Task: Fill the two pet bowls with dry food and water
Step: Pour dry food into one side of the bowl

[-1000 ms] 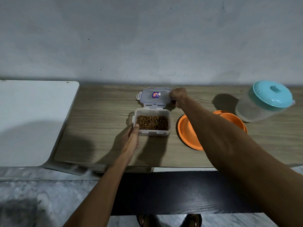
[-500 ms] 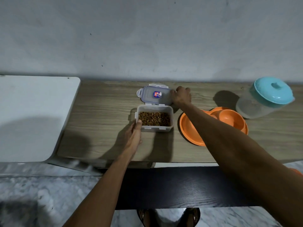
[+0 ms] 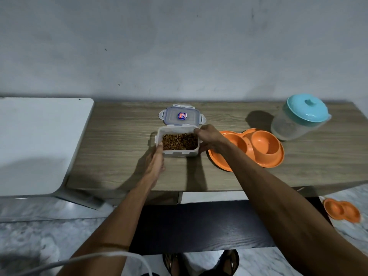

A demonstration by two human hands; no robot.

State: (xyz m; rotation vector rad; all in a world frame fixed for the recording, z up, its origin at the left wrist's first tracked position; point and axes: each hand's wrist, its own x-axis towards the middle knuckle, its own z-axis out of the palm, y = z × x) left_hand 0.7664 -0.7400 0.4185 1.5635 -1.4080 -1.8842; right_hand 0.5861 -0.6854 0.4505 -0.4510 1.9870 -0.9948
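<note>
Bench (image 3: pixel 119 140): wood-grain top, set against a grey wall.
Food container (image 3: pixel 179 153): clear plastic tub, uncovered, upright near the middle of the bench.
Dry food (image 3: pixel 180 141): brown kibble, lying inside the food container, below its rim.
Lid (image 3: pixel 182 116): clear, with side clips and a small blue label; it lay flat on the bench just behind the food container.
Left hand (image 3: pixel 155 164): at the container's near left corner, thumb on the rim, fingers clamped against the left wall.
Right hand (image 3: pixel 211 139): at the container's right end, fingers clamped on the far right corner of the rim, thumb low on the right wall.
Double pet bowl (image 3: pixel 264 150): orange, two round basins in one piece, just right of the food container; right basin held nothing visible, left basin partly hidden by the right forearm.
Jug (image 3: pixel 288 128): cloudy plastic, behind and right of the double pet bowl; fill level could not be told.
Teal cap (image 3: pixel 305 106): seated on the jug.
White surface (image 3: pixel 39 146): flat, rounded corner, left of the bench.
Second orange bowl (image 3: pixel 341 210): double, on the marble floor at lower right.
</note>
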